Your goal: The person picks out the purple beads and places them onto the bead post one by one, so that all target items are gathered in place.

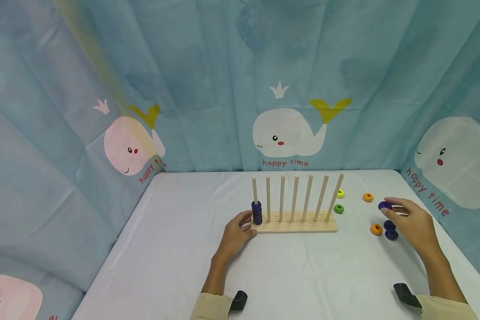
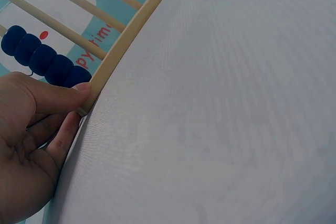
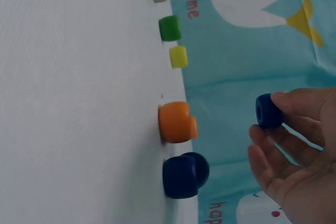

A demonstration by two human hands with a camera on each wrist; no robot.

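Observation:
A wooden peg stand (image 1: 296,228) with a row of several upright pegs sits on the white table. Its leftmost peg carries a stack of several dark blue beads (image 1: 257,213); no beads show on the other pegs. My left hand (image 1: 234,235) grips the stand's left end, and in the left wrist view the thumb (image 2: 73,95) presses the base beside the lowest bead. Over at the right side, my right hand (image 1: 418,224) pinches one dark blue bead (image 3: 269,112) between thumb and fingers, raised above the tabletop, its hole showing in the right wrist view.
Below the right hand lie two more dark blue beads (image 1: 390,231) with an orange bead (image 1: 376,229) beside them. Farther back are another orange bead (image 1: 368,197), a green bead (image 1: 338,209) and a yellow bead (image 1: 340,194). A blue whale-print curtain (image 1: 208,133) hangs behind the table.

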